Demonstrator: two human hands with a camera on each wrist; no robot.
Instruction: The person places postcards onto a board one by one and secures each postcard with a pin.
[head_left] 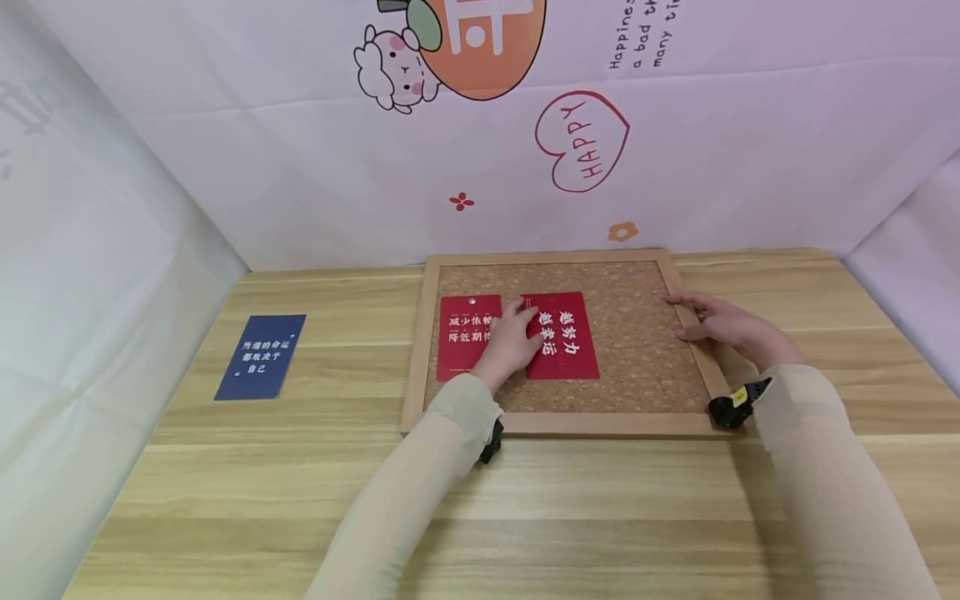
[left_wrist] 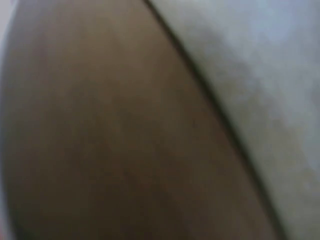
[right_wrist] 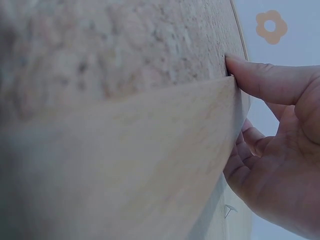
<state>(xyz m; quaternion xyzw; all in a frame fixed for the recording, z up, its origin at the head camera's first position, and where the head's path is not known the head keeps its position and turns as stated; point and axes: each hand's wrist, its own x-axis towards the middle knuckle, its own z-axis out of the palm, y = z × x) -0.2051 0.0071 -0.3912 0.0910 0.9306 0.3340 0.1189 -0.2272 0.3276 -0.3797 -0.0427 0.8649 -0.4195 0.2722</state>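
Head view: left grip (head_left: 510,343), a bare hand, out over the cork board (head_left: 637,342), with fingertips at the left edge of the right red card (head_left: 564,337) and the hand partly over the left red card (head_left: 457,357). Cannot tell pinch from light touch there; left wrist view too blurred and dark to help. Right grip (head_left: 731,327) closed on the right side of the wooden frame (head_left: 600,425), thumb over the top of the bar and other fingers curled at its outer side in the right wrist view. Step in hand, judging by the pose: placing or straightening the right red card on the cork beside its neighbour. Next move probably calls for a flat, steady card, a still frame, and perhaps a fastener; a small shiny spot (head_left: 472,301), likely a pin head, near the top of the left red card, none discernible on the right one. Likely thumbtack (right_wrist: 229,208) on the surface (head_left: 225,500), just outside the frame. Of containers, nothing beyond the framed board, bearing both red cards within its border; blue card (head_left: 260,358) well apart to the left, directly on the surface.
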